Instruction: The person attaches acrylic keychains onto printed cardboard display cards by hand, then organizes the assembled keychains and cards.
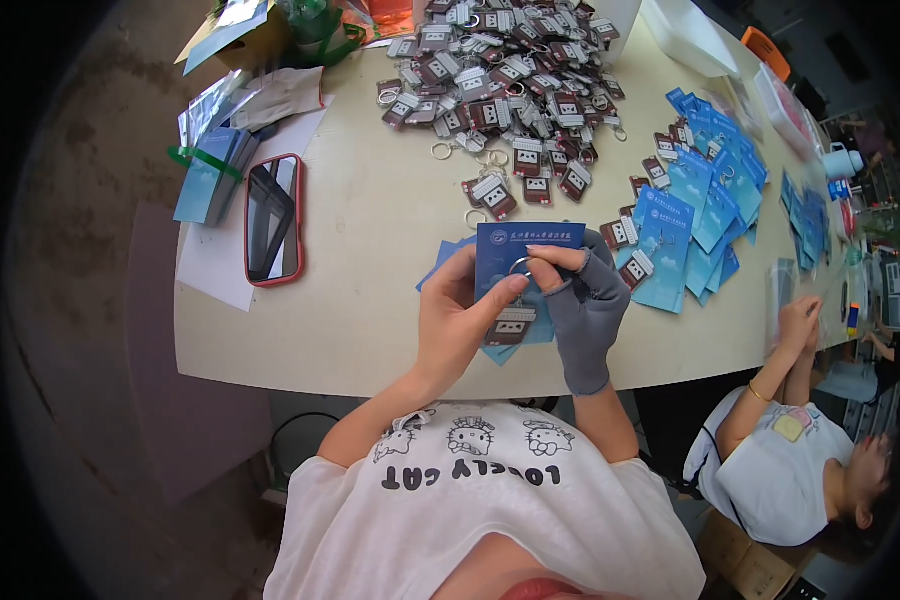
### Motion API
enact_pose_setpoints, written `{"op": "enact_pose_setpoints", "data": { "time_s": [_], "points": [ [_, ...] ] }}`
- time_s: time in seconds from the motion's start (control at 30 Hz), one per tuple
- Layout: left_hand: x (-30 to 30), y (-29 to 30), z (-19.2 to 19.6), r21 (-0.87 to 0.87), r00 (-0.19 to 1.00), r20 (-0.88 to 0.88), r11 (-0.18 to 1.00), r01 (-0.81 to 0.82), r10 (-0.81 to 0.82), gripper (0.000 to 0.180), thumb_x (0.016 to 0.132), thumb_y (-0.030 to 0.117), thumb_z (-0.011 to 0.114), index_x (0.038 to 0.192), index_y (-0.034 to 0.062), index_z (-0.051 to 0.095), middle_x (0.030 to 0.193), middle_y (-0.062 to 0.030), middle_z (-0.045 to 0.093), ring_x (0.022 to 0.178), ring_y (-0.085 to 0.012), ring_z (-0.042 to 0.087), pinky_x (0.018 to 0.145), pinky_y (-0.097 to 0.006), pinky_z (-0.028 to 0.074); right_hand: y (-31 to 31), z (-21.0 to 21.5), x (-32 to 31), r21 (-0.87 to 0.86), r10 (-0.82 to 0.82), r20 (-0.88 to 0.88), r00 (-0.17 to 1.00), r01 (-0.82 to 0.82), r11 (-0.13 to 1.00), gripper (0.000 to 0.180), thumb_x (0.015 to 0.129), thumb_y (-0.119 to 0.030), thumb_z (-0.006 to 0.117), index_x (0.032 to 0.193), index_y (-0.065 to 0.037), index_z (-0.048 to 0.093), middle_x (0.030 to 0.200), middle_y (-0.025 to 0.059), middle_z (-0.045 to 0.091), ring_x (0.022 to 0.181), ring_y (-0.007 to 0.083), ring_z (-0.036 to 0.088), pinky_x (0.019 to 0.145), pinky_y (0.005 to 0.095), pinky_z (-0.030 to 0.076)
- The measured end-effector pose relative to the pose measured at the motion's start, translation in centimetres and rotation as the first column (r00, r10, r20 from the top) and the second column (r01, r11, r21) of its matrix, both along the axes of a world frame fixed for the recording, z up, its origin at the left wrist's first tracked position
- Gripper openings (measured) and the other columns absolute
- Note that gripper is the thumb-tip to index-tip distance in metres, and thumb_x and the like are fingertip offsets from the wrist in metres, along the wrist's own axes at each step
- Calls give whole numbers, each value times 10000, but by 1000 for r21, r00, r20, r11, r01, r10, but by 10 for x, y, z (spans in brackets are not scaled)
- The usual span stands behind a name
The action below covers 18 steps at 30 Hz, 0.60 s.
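A blue card [500, 240] is held upright in front of me over the near table edge. My left hand [452, 315] grips its left side, the thumb pressed on the front near a metal key ring [519, 266]. From the ring hangs a small brown and grey keychain [511, 327], lying against the card's lower part. My right hand [587, 315], in a grey fingerless glove, pinches the ring against the card with thumb and forefinger. More blue cards [440, 260] lie beneath my hands, partly hidden.
A large heap of keychains [515, 90] covers the far middle. Cards with keychains attached [665, 255] spread to the right. At left lie a red-cased phone [274, 222] and a strapped stack of blue cards [210, 185]. A co-worker [770, 460] sits at right.
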<state>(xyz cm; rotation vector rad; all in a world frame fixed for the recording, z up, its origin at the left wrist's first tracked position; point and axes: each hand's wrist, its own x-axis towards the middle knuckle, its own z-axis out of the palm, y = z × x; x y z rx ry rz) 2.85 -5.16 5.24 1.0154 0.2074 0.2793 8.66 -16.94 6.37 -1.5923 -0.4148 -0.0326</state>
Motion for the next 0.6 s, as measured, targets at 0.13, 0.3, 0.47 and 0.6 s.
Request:
{"op": "enact_pose_setpoints", "data": {
  "time_s": [0.13,0.3,0.47,0.6],
  "points": [
    [-2,2,-7,-179,996,-61,982,59,-71,252,885,106,684,1100,-8,618,987,-42,668,886,-77,598,774,-221,479,7,-2,-4,-7,-124,194,973,128,992,392,813,-42,738,1186,-35,619,934,43,620,801,114,618,712,239,504],
    [-2,1,0,-158,998,-35,986,47,-54,237,888,102,678,1094,-6,636,999,-44,673,878,-81,603,774,-227,481,6,-3,-5,90,-131,179,975,117,989,442,828,-62,736,1219,-12,535,931,60,638,783,93,621,706,226,503],
    [0,4,6,-6,1000,9,1000,1,-1,230,898,96,661,1095,-19,636,1008,-45,672,899,-81,594,791,-236,476,2,0,1,8,-71,202,977,70,997,390,831,-74,737,1165,-10,547,964,82,657,800,79,620,709,216,499],
    [-1,1,6,-44,999,41,999,-13,15,215,916,92,635,1095,-28,629,1013,-52,669,910,-82,585,811,-234,464,0,7,-1,40,6,40,999,-8,999,379,848,-80,718,1174,1,542,1000,73,659,837,90,627,754,222,502]
  ]
}}
